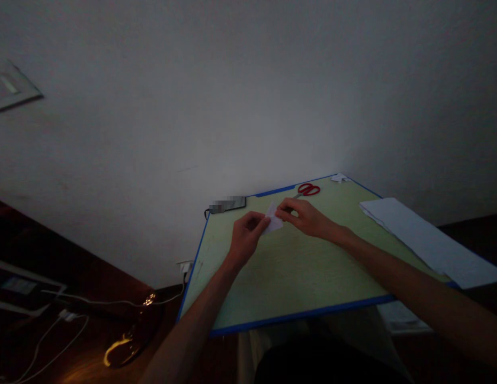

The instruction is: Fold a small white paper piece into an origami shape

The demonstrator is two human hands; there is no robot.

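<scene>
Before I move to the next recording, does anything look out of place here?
Yes: the white paper sheets extend past the right edge of the table instead of lying fully on it. A blocky, pixelated patch also covers part of the phone-like device.

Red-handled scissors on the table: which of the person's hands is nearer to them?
Right. The right hand is close by, on the near side of the red-handled scissors; the left hand is farther off, leftward and nearer the person.

The person's left forearm [211, 298], bare, crosses the desk's [304, 274] near left corner; the right forearm [376, 264], bare, crosses the near edge rightward. Left hand [247, 233] and right hand [302, 214] nearly meet toward the far edge, both pinching.
</scene>
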